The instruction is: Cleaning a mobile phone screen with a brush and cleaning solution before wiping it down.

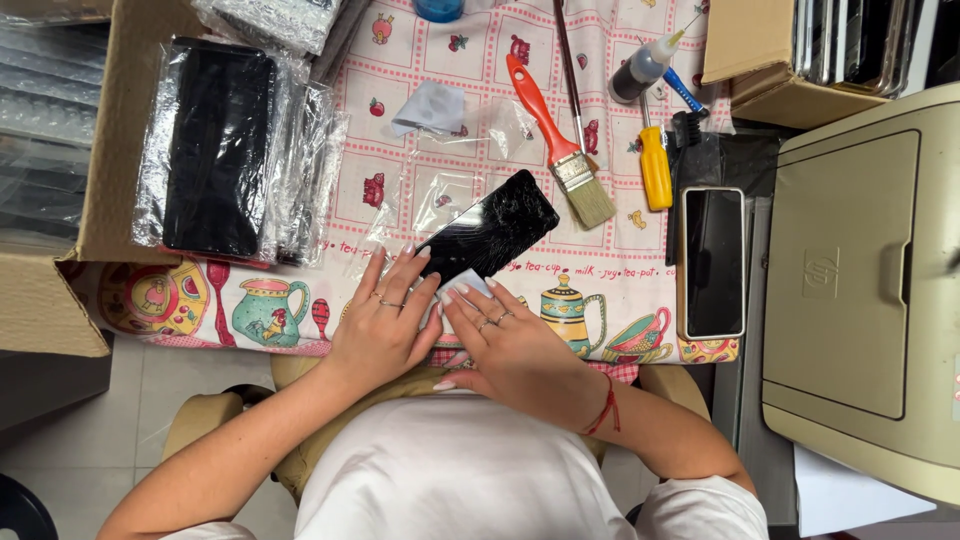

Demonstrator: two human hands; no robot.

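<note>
Cracked black phone (pixel 490 228) lies slantwise on the bench (pixel 620 300), whose patterned pink cloth (pixel 440 170) shows teapots and fruit. Both hands, left hand (pixel 385 320) and right hand (pixel 505 345), press a white wipe (pixel 468 286) to its near end, fingers flat. Pale tiled floor (pixel 70 420) shows below.

I'm looking down at a small phone-repair workbench: a printed tablecloth (pixel 300 300) carries an orange-handled brush (pixel 555 130), a yellow screwdriver (pixel 656 165) and a glue bottle (pixel 640 68), with a cardboard box (pixel 105 130) of bagged phone screens (pixel 220 145) far left and a printer (pixel 865 280) right.
</note>
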